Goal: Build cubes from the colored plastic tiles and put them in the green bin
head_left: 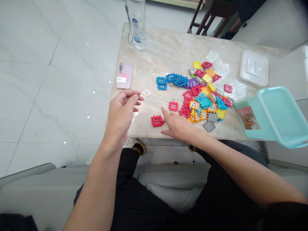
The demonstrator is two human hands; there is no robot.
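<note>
Between the thumb and fingers of my left hand (124, 107) is a small white toy window piece (145, 93), lifted over the table. My right hand (176, 124) is low at the table's near side, fingers apart, close to a red square building tile (157, 121); whether a finger touches it I cannot tell. Another red tile (173, 106) lies just beyond that hand. Blue interlocking tiles (178, 79) form an overlapping row farther back. To the right spreads a mixed heap of yellow, red, turquoise, orange and grey tiles (204, 101), some with white windows in them.
A clear water bottle (139, 29) stands at the far left corner of the marble table (146, 64), with a pale pink phone-like object (124, 77) nearer. On the right are a white lid (254, 68) and a turquoise tub (284, 115). A dark stool (211, 12) stands beyond.
</note>
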